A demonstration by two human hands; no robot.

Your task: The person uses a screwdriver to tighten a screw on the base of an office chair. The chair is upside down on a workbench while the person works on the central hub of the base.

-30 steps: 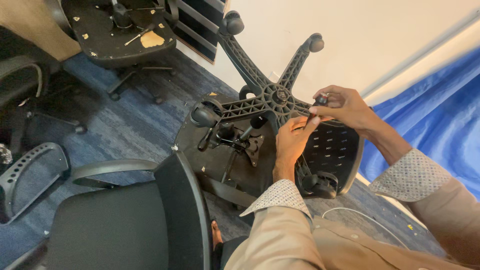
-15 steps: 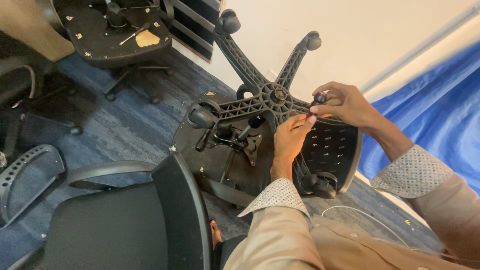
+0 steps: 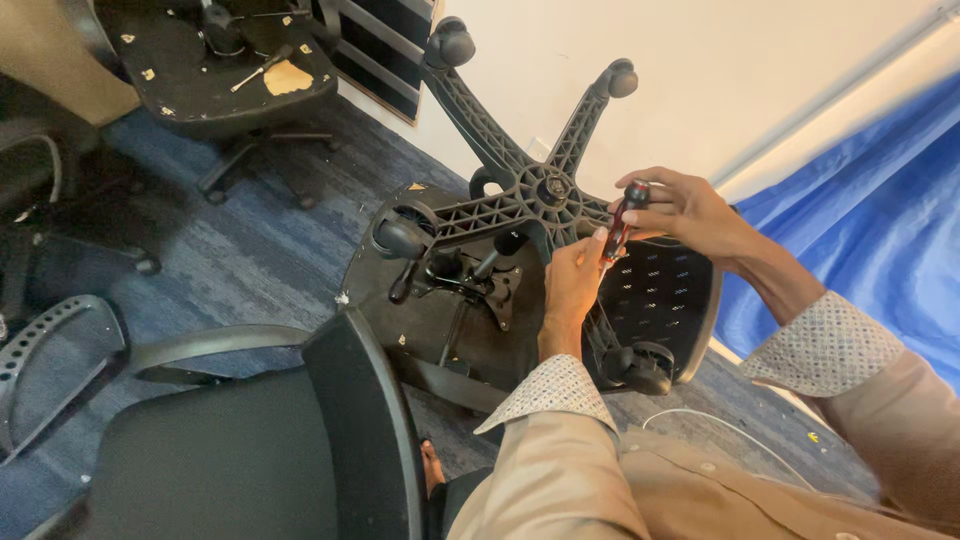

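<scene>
An overturned black office chair lies on the floor, its star base (image 3: 535,190) with castors pointing up toward me. My right hand (image 3: 685,208) grips the dark red-and-black handle of a screwdriver (image 3: 622,217) beside the base hub. My left hand (image 3: 572,282) sits just below, its fingers pinching the lower part of the screwdriver shaft against a base arm. The seat underside (image 3: 445,300) with its metal mechanism (image 3: 470,275) shows left of my left hand, and the mesh backrest (image 3: 660,290) lies under my right wrist.
A second black chair (image 3: 260,440) with armrest stands close at the lower left. Another overturned seat (image 3: 225,60) with torn foam and a tool on it lies at the top left. A loose mesh part (image 3: 50,360) lies at left. Blue sheeting (image 3: 870,210) covers the right; a white cable (image 3: 720,425) lies on the carpet.
Both hands have stayed at the base hub with the screwdriver; the view has shifted slightly and the screwdriver handle shows more clearly in my right hand.
</scene>
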